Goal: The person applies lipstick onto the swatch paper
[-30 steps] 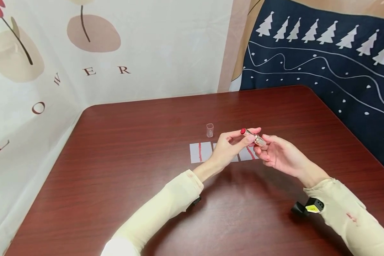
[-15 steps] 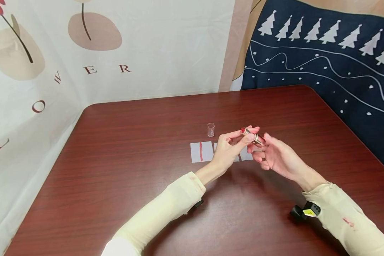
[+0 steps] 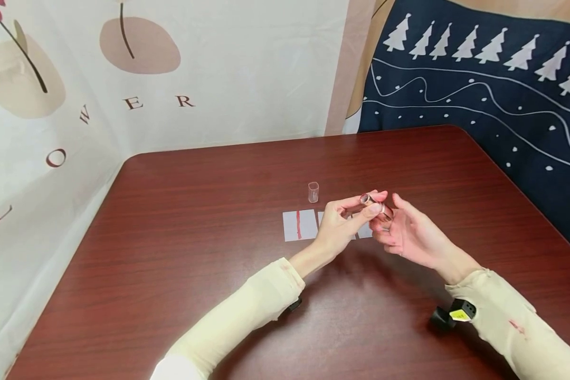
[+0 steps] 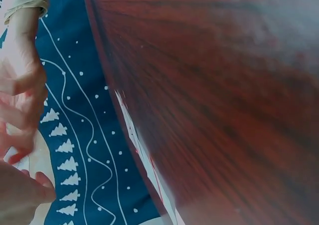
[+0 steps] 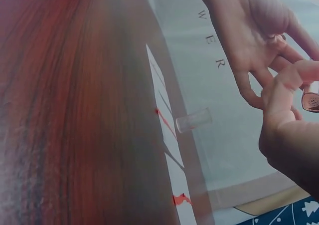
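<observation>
Just above the table, my left hand (image 3: 334,228) pinches a lipstick (image 3: 366,199) by its shiny metal collar, thumb on the near side. Its open end points up and left; no red bullet shows above the rim. My right hand (image 3: 415,237) is at the lower end, with curled fingers and raised thumb around the base. The right wrist view shows the flat end of the lipstick base (image 5: 310,102) beside my right hand (image 5: 291,135). In the left wrist view the hands are at the left edge and the lipstick is hidden.
White paper pieces (image 3: 291,226) lie in a row under the hands, with red streaks. A clear cap (image 3: 313,192) stands behind them. The dark red wooden table (image 3: 180,227) meets a pale printed cloth (image 3: 247,68) and a navy cloth with trees (image 3: 456,95).
The red bullet has sunk down into the lipstick's collar and out of sight. My right fingers have shifted around the base. My left hand has hardly moved.
</observation>
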`<state>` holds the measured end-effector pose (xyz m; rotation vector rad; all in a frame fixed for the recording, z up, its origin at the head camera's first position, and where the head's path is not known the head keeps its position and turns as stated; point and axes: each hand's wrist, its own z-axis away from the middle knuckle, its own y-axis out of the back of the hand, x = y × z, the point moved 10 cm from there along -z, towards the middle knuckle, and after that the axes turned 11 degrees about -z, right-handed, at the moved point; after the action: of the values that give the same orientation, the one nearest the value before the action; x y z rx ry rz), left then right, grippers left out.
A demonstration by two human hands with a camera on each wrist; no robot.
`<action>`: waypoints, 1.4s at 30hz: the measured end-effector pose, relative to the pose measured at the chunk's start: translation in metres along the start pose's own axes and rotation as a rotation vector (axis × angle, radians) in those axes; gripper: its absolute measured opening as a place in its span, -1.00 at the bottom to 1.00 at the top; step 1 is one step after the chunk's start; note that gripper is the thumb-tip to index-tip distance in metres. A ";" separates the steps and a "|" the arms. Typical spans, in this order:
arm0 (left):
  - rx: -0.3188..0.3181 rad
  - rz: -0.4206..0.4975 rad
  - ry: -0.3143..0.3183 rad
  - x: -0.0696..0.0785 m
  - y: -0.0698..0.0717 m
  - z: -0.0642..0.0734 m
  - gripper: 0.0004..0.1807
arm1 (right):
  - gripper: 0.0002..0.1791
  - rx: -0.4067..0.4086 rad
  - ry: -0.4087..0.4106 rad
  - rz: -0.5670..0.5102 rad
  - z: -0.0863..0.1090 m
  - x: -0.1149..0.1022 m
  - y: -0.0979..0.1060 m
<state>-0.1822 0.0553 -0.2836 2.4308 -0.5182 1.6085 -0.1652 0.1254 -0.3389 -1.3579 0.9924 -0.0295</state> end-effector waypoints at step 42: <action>-0.099 -0.992 0.465 -0.088 0.119 -0.027 -0.16 | -0.57 -0.032 -0.055 -0.301 0.011 0.001 0.003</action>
<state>-0.2822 -0.0291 -0.3585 1.6510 0.5824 1.4893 -0.1592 0.1342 -0.3436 -1.5202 0.7386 -0.2025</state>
